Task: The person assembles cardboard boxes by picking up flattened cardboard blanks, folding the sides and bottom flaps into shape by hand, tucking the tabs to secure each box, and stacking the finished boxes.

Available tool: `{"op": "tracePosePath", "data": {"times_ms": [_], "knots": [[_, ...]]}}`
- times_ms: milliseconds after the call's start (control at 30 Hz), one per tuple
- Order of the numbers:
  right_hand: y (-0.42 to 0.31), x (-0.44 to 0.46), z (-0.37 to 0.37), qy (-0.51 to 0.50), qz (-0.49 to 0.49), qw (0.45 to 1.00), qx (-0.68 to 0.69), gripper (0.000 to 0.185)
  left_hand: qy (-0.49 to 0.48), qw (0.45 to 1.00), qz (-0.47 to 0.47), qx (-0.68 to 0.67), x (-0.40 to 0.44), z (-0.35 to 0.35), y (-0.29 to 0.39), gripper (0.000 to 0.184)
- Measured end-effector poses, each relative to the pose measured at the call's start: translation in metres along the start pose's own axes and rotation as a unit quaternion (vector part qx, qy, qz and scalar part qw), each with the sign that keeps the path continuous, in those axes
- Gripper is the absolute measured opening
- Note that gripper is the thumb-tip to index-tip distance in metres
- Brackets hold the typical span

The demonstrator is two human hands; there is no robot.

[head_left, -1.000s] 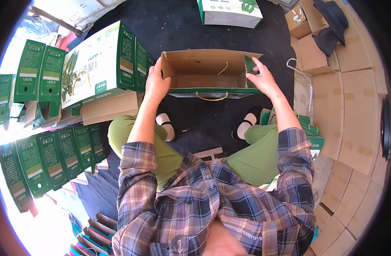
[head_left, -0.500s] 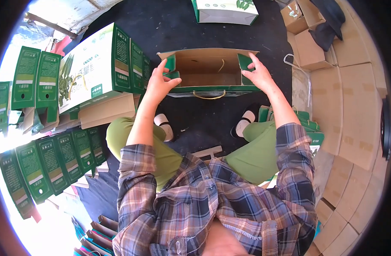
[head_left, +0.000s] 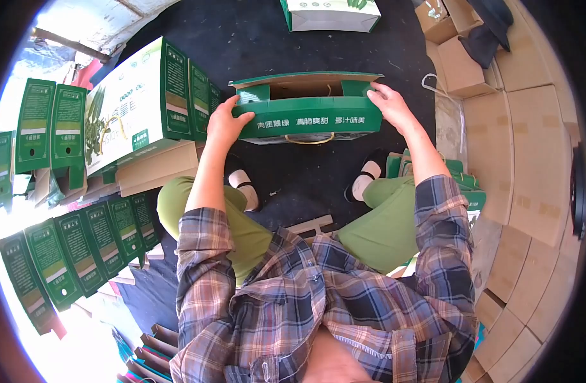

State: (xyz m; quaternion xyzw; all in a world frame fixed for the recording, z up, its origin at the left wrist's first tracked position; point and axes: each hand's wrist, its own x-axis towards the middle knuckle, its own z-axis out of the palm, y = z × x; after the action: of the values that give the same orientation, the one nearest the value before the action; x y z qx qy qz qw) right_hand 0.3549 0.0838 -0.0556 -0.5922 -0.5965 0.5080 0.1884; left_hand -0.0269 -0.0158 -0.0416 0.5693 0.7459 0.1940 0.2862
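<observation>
The left hand (head_left: 226, 123) and right hand (head_left: 395, 108) are well apart, part-open, each touching one end of the green carton (head_left: 310, 113), thumbs on its near side; how firmly they press is hard to tell. The carton sits beyond the feet, over the dark floor covering (head_left: 293, 179), with a white carton (head_left: 333, 14) farther off.

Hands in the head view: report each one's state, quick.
Left hand: open, thumb and fingers touching the left end of the green cardboard box with white lettering.
Right hand: open, fingers touching its right end.
</observation>
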Motion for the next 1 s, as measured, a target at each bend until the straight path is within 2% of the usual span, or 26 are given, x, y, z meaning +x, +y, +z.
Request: {"op": "tracePosePath", "data": {"times_ms": [33,67,100,133,167,233,267,300,367,400,433,500,600,1000], "knots": [[0.005,0.003,0.001,0.007,-0.031,0.999,-0.038,0.057,0.057,0.995,0.011,0.084,0.000,0.004,-0.002,0.065],[0.011,0.002,0.000,0.006,-0.031,0.999,-0.039,0.057,0.118,0.986,0.062,0.103,-0.005,0.011,-0.003,0.054],[-0.001,-0.010,0.003,0.035,-0.074,0.977,-0.197,0.056,0.119,0.986,0.061,0.103,-0.008,0.015,0.002,0.054],[-0.009,-0.020,0.007,0.063,-0.114,0.928,-0.350,0.056,0.129,0.976,0.074,0.158,-0.011,0.018,0.009,0.051],[-0.010,-0.024,0.012,0.063,-0.114,0.928,-0.350,0.056,0.139,0.963,0.089,0.212,-0.012,0.019,0.013,0.048],[-0.015,-0.034,0.022,0.037,-0.186,0.901,-0.390,0.059,0.114,0.952,0.150,0.240,-0.010,0.028,0.006,0.045],[-0.019,-0.039,0.027,0.014,-0.149,0.899,-0.412,0.070,0.079,0.953,0.151,0.251,-0.008,0.032,0.003,0.048],[-0.018,-0.043,0.031,0.012,-0.150,0.899,-0.412,0.070,0.044,0.953,0.151,0.261,-0.009,0.032,0.007,0.050],[-0.016,-0.048,0.039,0.048,-0.181,0.854,-0.485,0.079,0.039,0.955,0.152,0.251,-0.018,0.032,0.014,0.056],[-0.017,-0.049,0.041,0.038,-0.174,0.858,-0.482,0.084,0.034,0.957,0.156,0.241,-0.021,0.031,0.019,0.063],[-0.016,-0.048,0.043,0.036,-0.175,0.858,-0.483,0.084,0.034,0.958,0.154,0.241,-0.022,0.032,0.019,0.063],[-0.013,-0.046,0.047,0.039,-0.177,0.847,-0.500,0.082,0.032,0.943,0.162,0.289,-0.024,0.032,0.020,0.076],[-0.013,-0.044,0.048,0.037,-0.187,0.849,-0.492,0.079,0.014,0.948,0.145,0.284,-0.025,0.031,0.024,0.080],[-0.015,-0.044,0.044,0.005,-0.203,0.856,-0.476,0.074,-0.011,0.946,0.147,0.290,-0.018,0.033,0.017,0.071]]}}
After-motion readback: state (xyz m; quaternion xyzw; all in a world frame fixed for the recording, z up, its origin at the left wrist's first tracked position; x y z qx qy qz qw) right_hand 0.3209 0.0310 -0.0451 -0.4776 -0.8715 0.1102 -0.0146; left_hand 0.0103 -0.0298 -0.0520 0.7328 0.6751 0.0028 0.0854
